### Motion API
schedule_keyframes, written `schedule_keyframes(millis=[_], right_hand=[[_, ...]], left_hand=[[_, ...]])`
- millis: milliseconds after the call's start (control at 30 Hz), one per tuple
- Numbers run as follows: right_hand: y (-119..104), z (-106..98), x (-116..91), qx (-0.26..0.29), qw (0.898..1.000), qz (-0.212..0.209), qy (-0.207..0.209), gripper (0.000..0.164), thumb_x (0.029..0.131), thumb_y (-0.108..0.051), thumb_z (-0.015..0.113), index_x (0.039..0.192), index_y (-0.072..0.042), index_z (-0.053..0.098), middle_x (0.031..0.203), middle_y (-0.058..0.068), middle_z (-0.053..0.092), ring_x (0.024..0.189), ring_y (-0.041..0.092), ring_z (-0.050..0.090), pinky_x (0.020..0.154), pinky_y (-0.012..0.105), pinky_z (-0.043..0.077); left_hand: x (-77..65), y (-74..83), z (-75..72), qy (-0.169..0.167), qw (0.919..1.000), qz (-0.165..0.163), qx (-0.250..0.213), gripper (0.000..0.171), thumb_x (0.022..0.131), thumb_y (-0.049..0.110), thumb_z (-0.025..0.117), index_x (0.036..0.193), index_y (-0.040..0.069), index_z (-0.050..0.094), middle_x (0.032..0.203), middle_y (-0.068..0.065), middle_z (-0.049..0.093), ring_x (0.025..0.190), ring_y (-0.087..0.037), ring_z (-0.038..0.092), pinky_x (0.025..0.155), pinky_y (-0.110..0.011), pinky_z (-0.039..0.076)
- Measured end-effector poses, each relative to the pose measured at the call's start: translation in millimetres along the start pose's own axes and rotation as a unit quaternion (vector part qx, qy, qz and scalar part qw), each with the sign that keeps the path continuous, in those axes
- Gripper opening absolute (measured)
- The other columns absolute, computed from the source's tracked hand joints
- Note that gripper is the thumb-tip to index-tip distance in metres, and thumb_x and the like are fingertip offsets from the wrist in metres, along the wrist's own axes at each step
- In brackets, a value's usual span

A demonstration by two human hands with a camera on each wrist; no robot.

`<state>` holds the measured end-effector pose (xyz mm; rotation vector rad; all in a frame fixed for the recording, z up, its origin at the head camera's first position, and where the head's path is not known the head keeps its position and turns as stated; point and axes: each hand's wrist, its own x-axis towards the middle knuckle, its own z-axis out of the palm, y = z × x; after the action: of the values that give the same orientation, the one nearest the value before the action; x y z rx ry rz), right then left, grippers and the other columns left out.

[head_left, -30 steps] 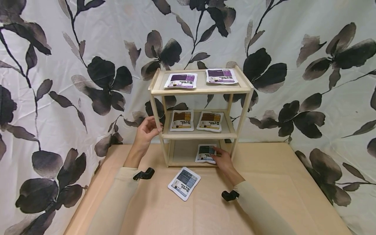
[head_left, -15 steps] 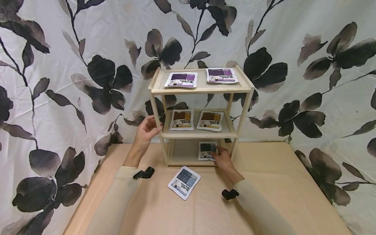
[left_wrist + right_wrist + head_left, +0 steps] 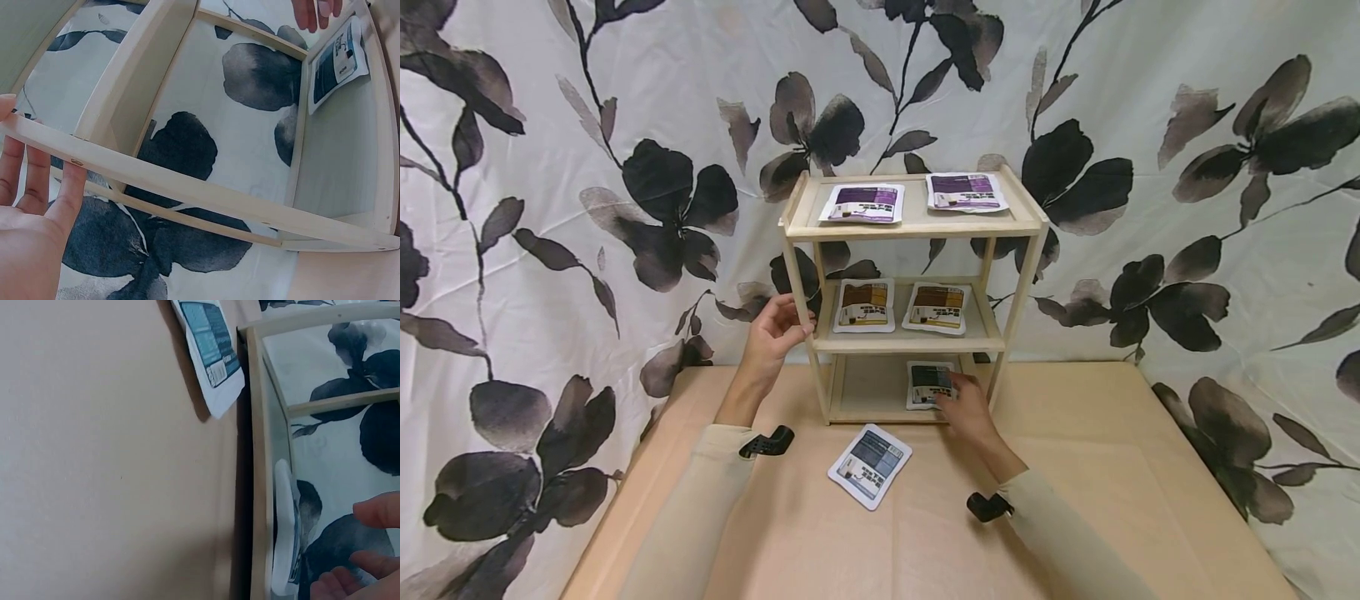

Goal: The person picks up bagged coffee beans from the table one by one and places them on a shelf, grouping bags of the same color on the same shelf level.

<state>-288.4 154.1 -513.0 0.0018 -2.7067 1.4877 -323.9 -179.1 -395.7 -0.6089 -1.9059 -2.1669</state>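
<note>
A small three-tier wooden shelf (image 3: 912, 345) stands at the back of the table. My left hand (image 3: 767, 337) grips its left front post, thumb on one side and fingers on the other in the left wrist view. A white packet with a dark green label (image 3: 927, 383) lies on the right part of the bottom tier. Just beside it is my right hand (image 3: 967, 408); in the right wrist view its thumb and fingers (image 3: 381, 512) are spread, apart from the packet (image 3: 284, 531). A packet with a blue-grey label (image 3: 870, 467) lies tilted on the table before the shelf.
Two brown-labelled packets (image 3: 864, 306) lie side by side on the middle tier. On the top tier are two purple-labelled packets (image 3: 862, 205). A floral cloth (image 3: 700, 83) hangs close behind the shelf. The table (image 3: 1075, 442) has a tan covering.
The green-labelled packet has shifted slightly right and farther back on the bottom tier. My right hand has let go of it. My left hand has kept its place on the post.
</note>
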Motion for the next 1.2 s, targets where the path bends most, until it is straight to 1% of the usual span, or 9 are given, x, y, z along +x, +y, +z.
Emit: schedule_keyframes(millis=[200, 367, 533, 600, 633, 800, 933, 1000, 1200], right_hand=[[-0.9, 1.2, -7.8, 0.027, 0.999, -0.029, 0.014, 0.057, 0.089, -0.003, 0.071, 0.141, 0.011, 0.05, 0.138, 0.034, 0.049, 0.128, 0.048, 0.053, 0.108, 0.056, 0.047], [0.3, 5.2, -14.4, 0.085, 0.995, -0.044, 0.003, 0.058, 0.086, 0.002, 0.073, 0.137, 0.015, 0.051, 0.139, 0.034, 0.053, 0.127, 0.047, 0.055, 0.107, 0.054, 0.049], [-4.2, 8.6, -25.1, 0.13, 0.99, -0.035, -0.035, 0.061, 0.087, 0.002, 0.073, 0.142, 0.012, 0.048, 0.142, 0.031, 0.053, 0.131, 0.045, 0.053, 0.109, 0.055, 0.046], [-7.7, 9.6, -30.3, 0.144, 0.988, -0.03, -0.05, 0.061, 0.089, 0.002, 0.072, 0.143, 0.011, 0.047, 0.143, 0.032, 0.052, 0.131, 0.046, 0.052, 0.109, 0.055, 0.046], [-9.1, 10.2, -32.7, 0.15, 0.987, -0.03, -0.057, 0.061, 0.09, 0.001, 0.072, 0.143, 0.012, 0.045, 0.143, 0.032, 0.052, 0.131, 0.047, 0.052, 0.109, 0.055, 0.046], [-11.0, 14.6, -41.1, 0.162, 0.984, -0.019, -0.072, 0.062, 0.09, -0.003, 0.075, 0.144, 0.01, 0.047, 0.14, 0.031, 0.055, 0.128, 0.045, 0.056, 0.105, 0.049, 0.051], [-8.9, 19.6, -44.2, 0.169, 0.983, -0.011, -0.073, 0.061, 0.088, -0.002, 0.076, 0.142, 0.009, 0.05, 0.135, 0.029, 0.06, 0.123, 0.044, 0.06, 0.098, 0.041, 0.057], [-7.7, 22.4, -45.7, 0.175, 0.982, -0.01, -0.077, 0.059, 0.088, -0.001, 0.076, 0.14, 0.009, 0.051, 0.132, 0.029, 0.061, 0.122, 0.044, 0.06, 0.097, 0.039, 0.057], [-2.3, 31.7, -49.4, 0.188, 0.977, -0.004, -0.104, 0.057, 0.088, 0.0, 0.076, 0.139, 0.009, 0.053, 0.132, 0.029, 0.061, 0.122, 0.043, 0.06, 0.101, 0.042, 0.055]], left_hand=[[-1.1, 0.9, 0.7, 0.001, 1.0, 0.0, 0.002, 0.042, 0.089, -0.012, 0.065, 0.119, 0.017, 0.063, 0.107, -0.015, 0.063, 0.098, -0.018, 0.063, 0.083, -0.025, 0.06], [-1.1, 0.9, 0.7, 0.001, 1.0, 0.0, 0.001, 0.041, 0.09, -0.011, 0.065, 0.12, 0.016, 0.063, 0.107, -0.012, 0.064, 0.098, -0.018, 0.062, 0.084, -0.026, 0.06], [-1.1, 1.0, 1.6, 0.005, 1.0, -0.006, -0.004, 0.039, 0.089, -0.012, 0.064, 0.125, 0.0, 0.057, 0.11, -0.026, 0.06, 0.096, -0.018, 0.063, 0.083, -0.028, 0.061], [-1.0, 1.2, 2.0, 0.007, 0.9999, -0.008, -0.005, 0.039, 0.089, -0.012, 0.064, 0.126, -0.002, 0.056, 0.111, -0.029, 0.058, 0.095, -0.018, 0.063, 0.083, -0.029, 0.061], [-1.0, 1.3, 2.0, 0.007, 0.9999, -0.008, -0.005, 0.039, 0.089, -0.012, 0.064, 0.126, -0.001, 0.057, 0.11, -0.029, 0.058, 0.096, -0.018, 0.063, 0.083, -0.029, 0.061], [-1.4, 2.1, 2.4, 0.007, 0.9999, -0.008, 0.0, 0.042, 0.089, -0.011, 0.065, 0.119, 0.019, 0.063, 0.112, -0.029, 0.058, 0.098, -0.019, 0.062, 0.084, -0.027, 0.06], [-1.4, 2.2, 2.2, 0.005, 1.0, -0.006, 0.0, 0.042, 0.089, -0.011, 0.065, 0.119, 0.018, 0.063, 0.112, -0.029, 0.058, 0.099, -0.019, 0.062, 0.084, -0.028, 0.061], [-1.4, 1.8, 2.1, 0.005, 1.0, -0.006, -0.001, 0.043, 0.089, -0.012, 0.065, 0.12, 0.018, 0.063, 0.112, -0.025, 0.06, 0.099, -0.019, 0.062, 0.084, -0.029, 0.061], [-1.3, 1.3, 2.6, 0.005, 1.0, -0.005, 0.0, 0.043, 0.09, -0.012, 0.064, 0.119, 0.019, 0.063, 0.107, -0.01, 0.063, 0.098, -0.017, 0.063, 0.084, -0.028, 0.061]])
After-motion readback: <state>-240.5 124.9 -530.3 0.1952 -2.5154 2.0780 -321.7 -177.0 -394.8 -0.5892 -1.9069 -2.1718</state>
